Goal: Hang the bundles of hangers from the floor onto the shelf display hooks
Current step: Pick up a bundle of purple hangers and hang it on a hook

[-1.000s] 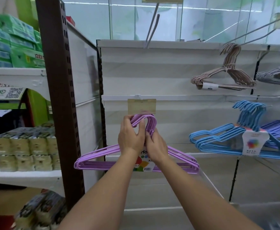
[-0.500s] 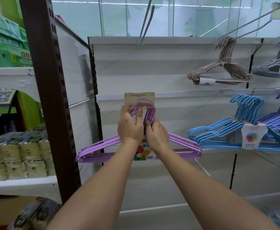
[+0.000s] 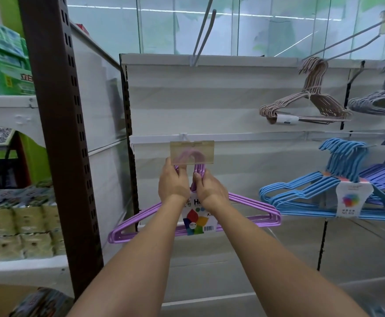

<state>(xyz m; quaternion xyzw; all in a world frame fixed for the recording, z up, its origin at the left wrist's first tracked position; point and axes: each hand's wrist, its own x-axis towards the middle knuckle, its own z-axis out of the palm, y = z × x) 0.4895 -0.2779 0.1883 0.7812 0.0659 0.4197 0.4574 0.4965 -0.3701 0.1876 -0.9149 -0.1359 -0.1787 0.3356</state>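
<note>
Both hands, left hand and right hand, grip the purple hangers, now lifted toward twelve o'clock behind the clear tag, nearly hung.

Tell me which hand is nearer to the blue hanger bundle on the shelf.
Right. The right hand grips the purple hanger bundle on the side toward the blue hanger bundle, with a gap between them. The left hand is beside it, farther away.
</note>
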